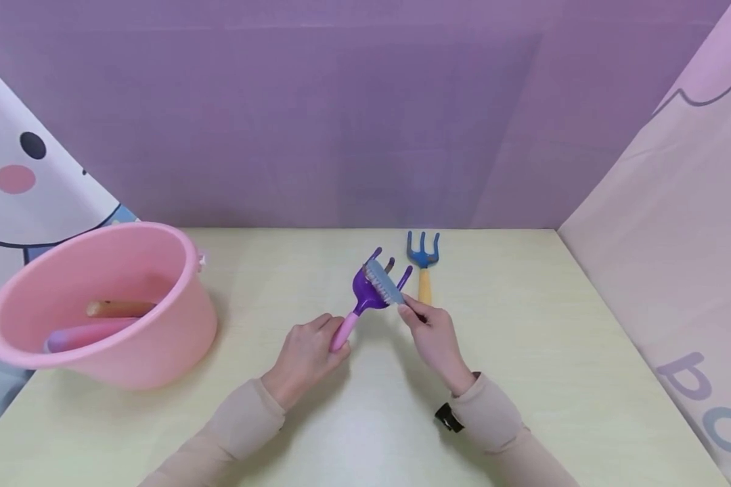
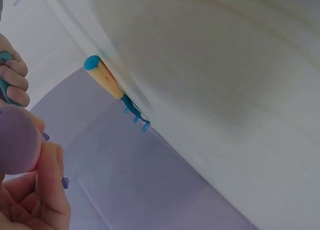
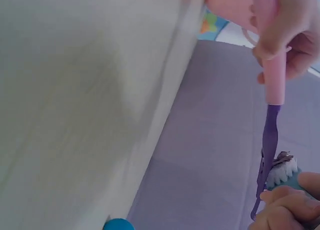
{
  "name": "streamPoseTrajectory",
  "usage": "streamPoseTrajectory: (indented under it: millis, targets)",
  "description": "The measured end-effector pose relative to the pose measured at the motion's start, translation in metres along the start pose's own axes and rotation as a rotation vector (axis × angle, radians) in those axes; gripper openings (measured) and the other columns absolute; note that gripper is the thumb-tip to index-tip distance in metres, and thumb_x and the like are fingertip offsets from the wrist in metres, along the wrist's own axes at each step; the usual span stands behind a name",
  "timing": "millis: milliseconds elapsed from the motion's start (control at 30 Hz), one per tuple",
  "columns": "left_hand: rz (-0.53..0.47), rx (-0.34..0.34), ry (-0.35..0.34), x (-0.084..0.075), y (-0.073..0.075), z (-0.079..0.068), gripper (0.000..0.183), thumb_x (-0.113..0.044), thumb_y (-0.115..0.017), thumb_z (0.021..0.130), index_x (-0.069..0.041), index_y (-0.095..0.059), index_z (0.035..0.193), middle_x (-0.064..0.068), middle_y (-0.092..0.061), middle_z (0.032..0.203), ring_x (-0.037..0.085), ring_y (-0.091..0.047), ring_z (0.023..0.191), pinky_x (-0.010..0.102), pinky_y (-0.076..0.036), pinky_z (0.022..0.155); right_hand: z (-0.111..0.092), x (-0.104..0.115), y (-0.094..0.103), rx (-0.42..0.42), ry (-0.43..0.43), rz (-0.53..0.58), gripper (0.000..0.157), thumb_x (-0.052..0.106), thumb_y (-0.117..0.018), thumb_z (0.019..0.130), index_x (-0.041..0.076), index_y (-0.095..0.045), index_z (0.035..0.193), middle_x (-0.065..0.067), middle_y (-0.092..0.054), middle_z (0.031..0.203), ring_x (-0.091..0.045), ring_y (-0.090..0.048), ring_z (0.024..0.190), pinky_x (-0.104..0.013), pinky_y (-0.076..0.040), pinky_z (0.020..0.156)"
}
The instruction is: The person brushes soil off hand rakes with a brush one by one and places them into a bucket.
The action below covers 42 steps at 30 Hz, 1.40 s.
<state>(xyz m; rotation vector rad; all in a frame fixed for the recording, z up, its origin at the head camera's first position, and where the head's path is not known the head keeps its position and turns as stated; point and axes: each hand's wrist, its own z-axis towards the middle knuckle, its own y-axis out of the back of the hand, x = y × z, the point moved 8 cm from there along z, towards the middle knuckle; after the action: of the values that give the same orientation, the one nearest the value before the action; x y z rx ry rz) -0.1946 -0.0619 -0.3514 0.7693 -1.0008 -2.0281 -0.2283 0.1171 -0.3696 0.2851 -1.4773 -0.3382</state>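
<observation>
My left hand (image 1: 307, 352) grips the pink handle of a purple three-pronged hand fork (image 1: 365, 292), its prongs pointing away and up. In my right hand (image 1: 434, 338) is a blue-grey scrub brush (image 1: 382, 281), its white bristles against the fork's head. The right wrist view shows the bristles touching the purple metal beside a brownish smear (image 3: 283, 158). Behind the right hand a blue three-pronged fork (image 1: 423, 251) with a yellow handle lies on the table. The left wrist view shows the handle's rounded pink end (image 2: 20, 140) between the fingers.
A pink bucket (image 1: 201, 318) stands at the left of the table (image 1: 560, 379). Inside it are a wooden handle (image 1: 118, 309) and a pink-purple item (image 1: 88, 335). A purple backdrop (image 1: 365, 122) rises behind the table, with a printed pale panel (image 1: 664, 237) on the right.
</observation>
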Motion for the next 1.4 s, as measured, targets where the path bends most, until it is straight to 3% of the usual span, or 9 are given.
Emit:
streamPoseTrajectory:
  millis: [133,433,533,633,800,900,1033,1200,1400]
  targets:
    - [-0.007,-0.003,0.002,0.002,0.001,-0.002,0.02,-0.015,-0.071,0.07,-0.004,-0.067,0.087,0.001,-0.058,0.07,0.009,-0.049,0.051,0.023,-0.043,0.045,-0.004,0.002,-0.001,-0.011,0.029,-0.051,0.034,0.018,-0.057,0.09,0.005,-0.058,0.121,-0.003,-0.041,0.058,-0.008,-0.032,0.047,-0.02,-0.03,0.043]
    - [0.022,-0.011,-0.013,0.003,0.0,-0.004,0.021,-0.016,-0.073,0.07,-0.004,-0.067,0.085,0.002,-0.061,0.072,0.01,-0.053,0.052,0.023,-0.046,0.047,-0.014,0.021,-0.014,0.038,0.209,-0.179,0.032,0.015,-0.059,0.089,0.002,-0.06,0.118,0.0,-0.043,0.059,-0.008,-0.035,0.049,-0.021,-0.032,0.046]
    - [0.026,-0.022,-0.03,0.002,0.001,-0.003,0.02,-0.016,-0.072,0.07,-0.005,-0.067,0.085,0.002,-0.061,0.072,0.01,-0.054,0.053,0.023,-0.046,0.046,-0.014,0.024,-0.011,0.011,0.247,-0.197,0.033,0.015,-0.06,0.088,0.001,-0.06,0.117,0.0,-0.045,0.061,-0.006,-0.035,0.049,-0.02,-0.032,0.045]
    - [0.02,-0.017,-0.017,0.002,0.002,-0.003,0.019,-0.016,-0.072,0.069,-0.005,-0.067,0.084,0.0,-0.06,0.07,0.009,-0.052,0.052,0.023,-0.045,0.046,-0.015,0.034,0.001,-0.111,0.427,-0.325,0.033,0.013,-0.063,0.085,-0.002,-0.062,0.114,-0.003,-0.052,0.063,-0.005,-0.035,0.048,-0.018,-0.03,0.042]
    - [-0.008,0.037,0.051,0.006,0.002,-0.003,0.019,-0.015,-0.072,0.069,-0.005,-0.068,0.086,0.0,-0.06,0.069,0.008,-0.051,0.052,0.021,-0.044,0.047,-0.025,0.051,0.016,-0.442,0.846,-0.787,0.028,0.016,-0.06,0.086,0.001,-0.066,0.109,-0.006,-0.055,0.064,-0.011,-0.036,0.043,-0.022,-0.028,0.038]
    - [-0.046,0.068,0.086,0.007,0.001,-0.003,0.019,-0.014,-0.071,0.069,-0.006,-0.069,0.087,-0.001,-0.06,0.07,0.008,-0.05,0.053,0.02,-0.043,0.048,-0.027,0.051,0.014,-0.5,0.956,-0.955,0.028,0.018,-0.049,0.092,0.003,-0.066,0.108,-0.007,-0.053,0.062,-0.015,-0.038,0.042,-0.023,-0.026,0.037]
    - [-0.102,0.069,0.096,0.005,0.001,-0.002,0.015,-0.012,-0.071,0.068,-0.007,-0.068,0.083,-0.003,-0.056,0.066,0.005,-0.045,0.052,0.017,-0.038,0.046,-0.025,0.045,0.009,-0.479,0.969,-1.045,0.033,0.018,-0.041,0.095,0.0,-0.066,0.107,-0.007,-0.053,0.06,-0.014,-0.037,0.04,-0.023,-0.025,0.036]
    - [-0.081,0.021,0.042,0.001,0.003,-0.003,0.011,-0.011,-0.07,0.067,-0.008,-0.066,0.076,-0.004,-0.051,0.061,0.004,-0.039,0.049,0.015,-0.032,0.043,-0.022,0.04,0.006,-0.425,0.919,-1.046,0.03,0.017,-0.053,0.088,-0.002,-0.064,0.108,-0.007,-0.053,0.061,-0.012,-0.035,0.039,-0.022,-0.025,0.035]
    - [-0.03,-0.008,0.003,-0.001,0.002,-0.006,0.014,-0.012,-0.072,0.067,-0.006,-0.066,0.079,-0.002,-0.053,0.063,0.006,-0.041,0.049,0.016,-0.031,0.042,-0.013,0.034,0.004,-0.272,0.753,-0.956,0.033,0.02,-0.061,0.084,0.002,-0.065,0.111,-0.006,-0.054,0.064,-0.008,-0.026,0.039,-0.021,-0.022,0.034]
